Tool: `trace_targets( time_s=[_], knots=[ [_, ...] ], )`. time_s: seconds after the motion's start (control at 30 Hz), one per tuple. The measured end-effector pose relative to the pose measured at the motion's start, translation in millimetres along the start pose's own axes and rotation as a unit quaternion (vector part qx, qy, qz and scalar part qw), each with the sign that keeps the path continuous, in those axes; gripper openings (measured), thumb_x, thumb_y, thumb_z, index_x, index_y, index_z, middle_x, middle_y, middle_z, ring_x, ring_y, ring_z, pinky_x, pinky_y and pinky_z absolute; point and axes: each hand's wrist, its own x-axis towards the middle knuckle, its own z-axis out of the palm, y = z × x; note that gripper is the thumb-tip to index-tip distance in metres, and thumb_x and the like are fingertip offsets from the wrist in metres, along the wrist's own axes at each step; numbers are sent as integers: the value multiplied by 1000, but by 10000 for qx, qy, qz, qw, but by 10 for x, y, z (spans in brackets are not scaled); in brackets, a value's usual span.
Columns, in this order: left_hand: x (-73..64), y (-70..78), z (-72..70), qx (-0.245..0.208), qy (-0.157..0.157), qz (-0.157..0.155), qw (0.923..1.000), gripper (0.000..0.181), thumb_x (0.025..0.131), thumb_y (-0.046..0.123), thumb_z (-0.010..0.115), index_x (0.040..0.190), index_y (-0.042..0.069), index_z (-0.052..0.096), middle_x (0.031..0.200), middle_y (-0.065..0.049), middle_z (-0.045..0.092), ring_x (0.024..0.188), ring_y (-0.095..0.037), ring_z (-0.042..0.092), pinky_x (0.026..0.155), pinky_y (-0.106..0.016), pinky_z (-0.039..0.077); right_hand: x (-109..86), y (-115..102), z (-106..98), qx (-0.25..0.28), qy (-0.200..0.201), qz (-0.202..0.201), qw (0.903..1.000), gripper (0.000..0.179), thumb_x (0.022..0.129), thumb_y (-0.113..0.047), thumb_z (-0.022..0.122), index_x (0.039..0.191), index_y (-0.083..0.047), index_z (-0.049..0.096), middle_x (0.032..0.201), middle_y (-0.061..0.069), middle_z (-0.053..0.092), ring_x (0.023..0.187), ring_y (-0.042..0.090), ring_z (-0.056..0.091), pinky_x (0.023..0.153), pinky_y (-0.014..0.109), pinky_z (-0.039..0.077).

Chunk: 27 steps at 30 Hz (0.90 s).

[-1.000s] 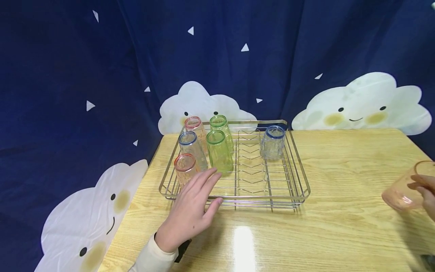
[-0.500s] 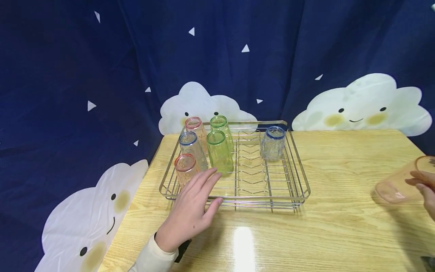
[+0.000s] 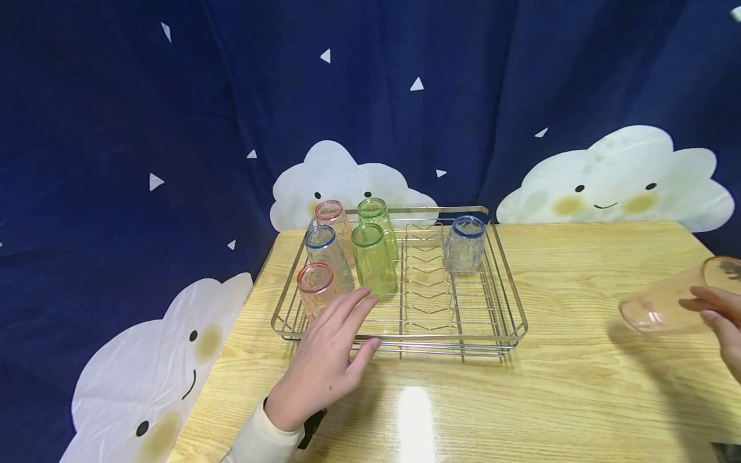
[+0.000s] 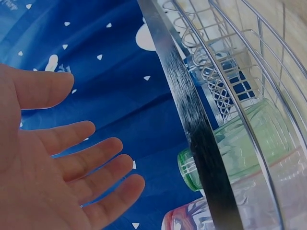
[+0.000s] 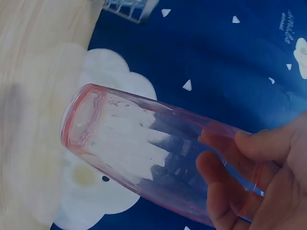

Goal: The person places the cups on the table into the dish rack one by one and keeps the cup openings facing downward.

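Observation:
My right hand (image 3: 726,325) grips a clear orange-pink drinking glass (image 3: 660,305) near its rim, at the right of the head view. The glass is held tilted above the table, its base toward the left. In the right wrist view, fingers and thumb close around the open end of the glass (image 5: 129,129). My left hand (image 3: 327,357) lies with fingers extended over the front left of a wire dish rack (image 3: 431,337), nearest a red-rimmed glass (image 3: 315,286) and a green glass (image 3: 375,263). In the left wrist view its palm (image 4: 43,187) holds nothing.
More upturned glasses stand in the rack: a blue-rimmed one (image 3: 330,251), a pink one (image 3: 330,209) and another green one (image 3: 373,207) at left, and a blue glass (image 3: 465,247) at back right. A dark blue curtain (image 3: 376,83) hangs behind the wooden table (image 3: 567,283).
My right hand has lifted the orange-pink glass and moved it leftward, tilting it closer to horizontal. My left hand and the glasses in the rack have stayed in place.

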Motion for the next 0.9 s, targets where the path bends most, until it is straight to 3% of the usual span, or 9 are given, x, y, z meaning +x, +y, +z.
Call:
trace_targets(
  time_s=[0.13,0.23,0.3,0.4,0.53,0.77,0.9],
  knots=[
    [7,10,13,42,31,41,10000,55,91,29,68,140,11,53,146,-7,53,134,-27,52,108,-46,48,185,-654,152,-52,6,171,9998,39,100,7,42,134,-3,60,110,-43,61,104,-22,56,81,-3,36],
    [12,18,22,58,54,78,9999,55,90,28,69,140,12,52,146,-8,53,134,-27,52,108,-46,48,266,-970,228,-266,76,204,9994,44,100,5,43,132,-22,59,111,-44,60,105,-25,54,82,-4,35],
    [14,23,24,53,69,91,9999,55,90,27,69,140,12,52,145,-8,54,133,-27,52,108,-45,47,316,-1156,270,-198,129,251,9994,45,100,5,43,130,-26,58,110,-43,60,105,-25,53,83,-4,35],
    [12,26,28,49,57,84,9999,56,90,27,69,141,13,52,145,-7,54,133,-26,52,109,-45,47,370,-1312,311,-180,141,39,9997,38,102,0,44,128,-24,57,112,-42,60,107,-25,53,86,-4,37],
    [7,28,38,67,-18,47,10000,55,91,29,67,142,13,52,147,-6,53,134,-26,52,109,-46,47,404,-1406,341,-81,162,-245,9995,31,102,-1,46,128,-10,59,114,-37,62,108,-21,56,87,-3,39],
    [16,29,37,89,0,55,9999,55,91,28,68,141,12,52,146,-7,53,134,-27,52,108,-46,47,427,-1559,373,-569,246,142,9980,36,101,0,48,132,-15,59,115,-41,60,96,-27,53,76,-5,34],
    [23,32,30,57,-17,31,10000,55,91,28,67,141,13,52,146,-7,53,134,-26,52,108,-46,47,438,-1636,394,-644,258,112,9975,34,101,-1,48,133,-3,59,116,-41,59,99,-27,53,80,-3,34]
  ],
)
